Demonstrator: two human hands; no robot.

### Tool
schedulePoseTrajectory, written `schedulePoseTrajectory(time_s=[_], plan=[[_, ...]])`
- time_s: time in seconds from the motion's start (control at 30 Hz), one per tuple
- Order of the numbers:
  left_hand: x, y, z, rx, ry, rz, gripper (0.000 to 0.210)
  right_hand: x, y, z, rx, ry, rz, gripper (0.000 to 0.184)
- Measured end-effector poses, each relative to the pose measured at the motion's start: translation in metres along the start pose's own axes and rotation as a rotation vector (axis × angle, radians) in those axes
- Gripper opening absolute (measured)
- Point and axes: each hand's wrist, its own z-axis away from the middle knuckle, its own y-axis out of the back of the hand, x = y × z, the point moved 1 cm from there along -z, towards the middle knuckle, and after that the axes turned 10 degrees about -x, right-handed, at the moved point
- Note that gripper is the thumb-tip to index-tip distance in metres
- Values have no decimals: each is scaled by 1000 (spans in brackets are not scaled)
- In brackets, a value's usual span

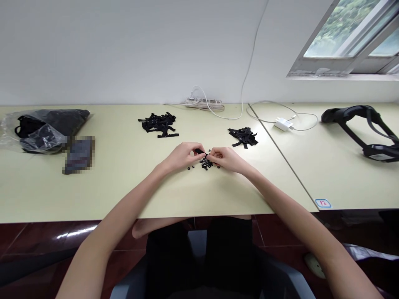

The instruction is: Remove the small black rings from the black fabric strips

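Note:
Both hands meet over the middle of the table. My left hand (184, 156) pinches a short black fabric strip (199, 151) between thumb and fingers. At the strip's right end, the fingers of my right hand (225, 158) are closed in a pinch; whether they grip the strip itself or a small part there is too small to tell. Directly below the fingertips lies a heap of small black ring-like pieces (206, 163), with a few strays around it. One pile of black strips (158, 123) lies beyond my left hand, and a smaller strip pile (244, 137) beyond my right.
At the left are a clear plastic bag (46, 129) with black contents and a blurred dark object (79, 155). A power strip (204, 103) lies along the wall. Toward the right are a white charger (283, 123) with its cable and a black headset (361, 128).

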Motion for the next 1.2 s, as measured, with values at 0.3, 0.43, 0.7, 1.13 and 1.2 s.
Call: schedulePoseTrajectory(time_s=[0.3, 0.43, 0.7, 1.13, 1.2], plan=[[5, 1, 3, -7, 8, 25, 24, -4, 4, 2, 38, 29, -2, 32], [1, -2, 3, -26, -2, 48, 27, -6, 4, 2, 25, 106, -35, 28], [-12, 5, -2, 71, -18, 23, 31, -5, 20, 1, 134, 114, -34, 35], [-92, 59, 15, 307, 396, -607, 35, 76, 97, 7, 914, -259, 332, 4], [-98, 62, 15, 300, 405, -574, 35, 86, 99, 5, 922, -248, 363, 5]])
